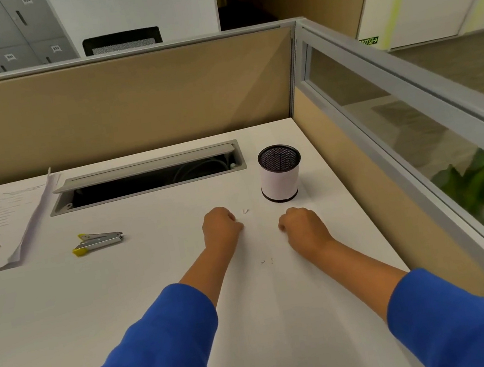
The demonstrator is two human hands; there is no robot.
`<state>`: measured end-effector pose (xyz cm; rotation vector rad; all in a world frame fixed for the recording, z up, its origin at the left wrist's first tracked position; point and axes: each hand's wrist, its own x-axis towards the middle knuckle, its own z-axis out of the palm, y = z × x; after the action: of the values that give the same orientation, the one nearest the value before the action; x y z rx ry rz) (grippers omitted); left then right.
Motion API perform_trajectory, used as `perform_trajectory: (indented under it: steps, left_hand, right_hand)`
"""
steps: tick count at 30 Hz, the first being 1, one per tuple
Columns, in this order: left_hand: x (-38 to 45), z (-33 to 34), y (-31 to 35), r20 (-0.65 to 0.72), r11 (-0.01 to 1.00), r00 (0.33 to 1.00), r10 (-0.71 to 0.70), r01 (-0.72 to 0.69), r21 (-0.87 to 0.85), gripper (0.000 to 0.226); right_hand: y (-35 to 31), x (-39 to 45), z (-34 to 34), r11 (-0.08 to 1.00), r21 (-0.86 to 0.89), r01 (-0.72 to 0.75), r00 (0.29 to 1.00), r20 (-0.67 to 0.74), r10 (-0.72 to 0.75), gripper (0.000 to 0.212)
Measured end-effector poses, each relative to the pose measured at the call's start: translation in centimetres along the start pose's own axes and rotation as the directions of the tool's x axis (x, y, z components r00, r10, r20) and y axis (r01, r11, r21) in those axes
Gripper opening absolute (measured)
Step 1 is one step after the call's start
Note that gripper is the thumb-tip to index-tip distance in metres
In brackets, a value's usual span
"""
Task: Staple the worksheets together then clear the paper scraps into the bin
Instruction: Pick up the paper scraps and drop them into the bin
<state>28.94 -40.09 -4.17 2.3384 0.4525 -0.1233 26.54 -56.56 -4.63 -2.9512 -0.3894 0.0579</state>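
Stapling looks done, so with my left hand (220, 222) and right hand (300, 225) curled shut, maybe pinching scraps, I next need the bin (280, 174).

A: Where are the arms?
B: Both stretched forward in blue sleeves, forearms bare.
A: The left hand (220, 222)?
B: Curled, knuckles up, fingertips pinched low (whether it holds anything, I can't tell).
A: The right hand (302, 226)?
B: Curled likewise, just beside it, a small gap between.
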Motion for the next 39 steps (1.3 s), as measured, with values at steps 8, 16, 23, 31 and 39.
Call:
perform_trajectory:
  steps: [8,16,23,31,39]
  left_hand:
    - [0.4,0.3,-0.8,-0.035,0.998,0.999,0.035,-0.033,0.056,0.019]
    - [-0.2,-1.6,-1.8,0.261,0.462,0.932,-0.251,0.352,-0.814,0.016]
    - [0.1,-2.1,-0.5,0.294,0.371,0.925,-0.243,0.368,-0.852,0.017]
    - [1.5,0.0,1.3,0.098,0.989,0.995,-0.003,0.017,-0.148,0.031]
    - [1.9,1.1,1.5,0.041,0.997,0.997,0.069,-0.07,0.015,0.023]
  right_hand:
    - [-1.3,-0.7,-1.2,0.16,0.855,-0.493,0.847,0.43,0.312,0.02]
    - [-1.6,-2.3,-1.6,-0.016,0.841,-0.541,0.801,0.521,0.295,0.028]
    - [-2.6,-4.0,0.8,0.684,0.629,-0.369,0.926,0.183,0.331,0.013]
    - [-3.9,-4.6,2.0,0.78,0.545,-0.309,0.945,0.083,0.316,0.016]
    - [-3.6,-5.2,2.0,0.733,0.62,-0.28,0.943,0.032,0.333,0.018]
